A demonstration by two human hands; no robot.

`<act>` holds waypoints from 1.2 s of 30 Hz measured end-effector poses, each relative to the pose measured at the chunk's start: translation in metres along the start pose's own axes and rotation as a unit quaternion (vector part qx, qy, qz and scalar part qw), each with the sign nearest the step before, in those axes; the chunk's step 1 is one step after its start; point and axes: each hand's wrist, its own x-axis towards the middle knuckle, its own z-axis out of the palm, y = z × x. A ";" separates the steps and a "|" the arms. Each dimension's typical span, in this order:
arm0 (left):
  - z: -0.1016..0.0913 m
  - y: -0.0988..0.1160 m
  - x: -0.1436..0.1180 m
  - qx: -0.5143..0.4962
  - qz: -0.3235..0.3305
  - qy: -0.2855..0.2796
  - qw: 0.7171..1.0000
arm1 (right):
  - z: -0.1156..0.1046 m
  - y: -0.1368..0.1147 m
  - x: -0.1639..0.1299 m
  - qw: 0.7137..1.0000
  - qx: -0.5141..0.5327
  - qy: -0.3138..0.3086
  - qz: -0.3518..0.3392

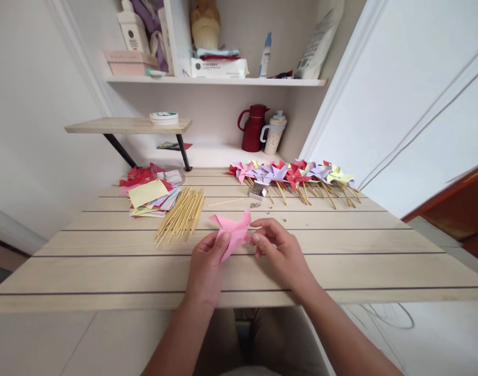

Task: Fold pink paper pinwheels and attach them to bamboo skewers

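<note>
A pink paper pinwheel (235, 234) with folded blades is held just above the table near its front edge. My left hand (209, 263) is closed on its left side, thumb pressed on the front of the paper. At the pinwheel's right edge is my right hand (280, 248), its index finger and thumb apart and its other fingers curled. Whether the thumb touches the paper I cannot tell. Beyond the hands lie a small open box (258, 191), a little pile of metal pins (255, 205) and a single wooden stick (225, 202).
Left of the hands are a bundle of wooden sticks (182, 214) and stacked coloured paper sheets (148, 194). Finished pinwheels on sticks (297, 175) lie at the back right. Behind stand a red jug (255, 129), a cup (275, 133) and a small raised shelf (121, 125).
</note>
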 end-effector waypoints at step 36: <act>0.017 0.014 0.128 -0.052 -0.081 0.044 0.994 | -0.016 0.028 0.091 0.988 0.145 0.059 -0.019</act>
